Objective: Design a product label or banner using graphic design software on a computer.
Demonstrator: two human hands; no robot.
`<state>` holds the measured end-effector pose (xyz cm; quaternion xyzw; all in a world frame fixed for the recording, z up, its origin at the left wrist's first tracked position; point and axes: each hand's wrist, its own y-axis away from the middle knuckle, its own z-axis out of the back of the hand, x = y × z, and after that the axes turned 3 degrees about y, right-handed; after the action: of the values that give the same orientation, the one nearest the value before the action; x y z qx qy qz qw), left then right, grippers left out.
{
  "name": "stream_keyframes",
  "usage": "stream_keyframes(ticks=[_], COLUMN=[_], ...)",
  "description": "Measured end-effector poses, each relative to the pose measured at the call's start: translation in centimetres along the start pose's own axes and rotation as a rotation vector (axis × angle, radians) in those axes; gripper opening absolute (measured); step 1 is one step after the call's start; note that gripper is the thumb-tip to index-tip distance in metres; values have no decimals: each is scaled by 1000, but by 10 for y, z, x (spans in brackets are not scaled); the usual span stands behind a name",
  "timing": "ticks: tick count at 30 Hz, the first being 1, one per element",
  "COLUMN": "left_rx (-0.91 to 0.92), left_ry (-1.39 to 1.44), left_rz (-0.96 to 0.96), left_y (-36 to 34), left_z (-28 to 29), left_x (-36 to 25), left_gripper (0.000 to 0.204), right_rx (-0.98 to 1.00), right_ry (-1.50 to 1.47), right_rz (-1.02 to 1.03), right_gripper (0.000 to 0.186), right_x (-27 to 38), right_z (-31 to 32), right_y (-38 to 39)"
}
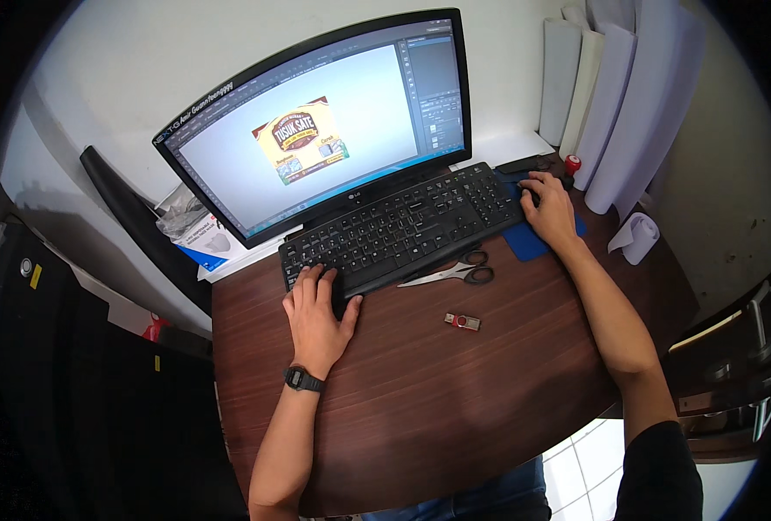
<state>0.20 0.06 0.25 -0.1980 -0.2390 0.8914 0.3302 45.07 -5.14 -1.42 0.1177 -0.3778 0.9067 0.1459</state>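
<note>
My left hand [318,314] rests flat on the lower left corner of a black keyboard [403,227], fingers spread on the keys; a black watch sits on that wrist. My right hand [549,208] covers a dark mouse [529,193] on a blue mouse pad [529,239] to the right of the keyboard. Behind the keyboard stands a curved monitor [325,130] with an image editor open on a yellow and brown label design. Black-handled scissors [455,273] lie just in front of the keyboard, and a small red USB stick [462,322] lies nearer to me.
The brown wooden desk [420,399] has a rounded front edge. Several rolls of white paper [611,95] lean in the back right corner, a small paper roll [635,236] lies at the right edge. A plastic-wrapped box [196,233] sits left of the monitor.
</note>
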Motion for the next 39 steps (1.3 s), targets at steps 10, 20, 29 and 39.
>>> stream_keyframes(ticks=[10,20,29,39], left_rx=[-7,-2,9,15], left_ry=[17,10,24,21], left_rz=[3,13,5,16], left_y=[-1,1,1,-1], left_z=[1,1,3,3], left_x=[-2,3,1,0], left_gripper=[58,58,59,60], right_rx=[-14,-23,-48,-24], right_ry=[17,-9,-11,-8], right_rz=[18,27,46,23], right_gripper=[24,24,21,23], right_x=[1,6,1,3], right_z=[3,3,-1,2], right_y=[0,-1,0,-1])
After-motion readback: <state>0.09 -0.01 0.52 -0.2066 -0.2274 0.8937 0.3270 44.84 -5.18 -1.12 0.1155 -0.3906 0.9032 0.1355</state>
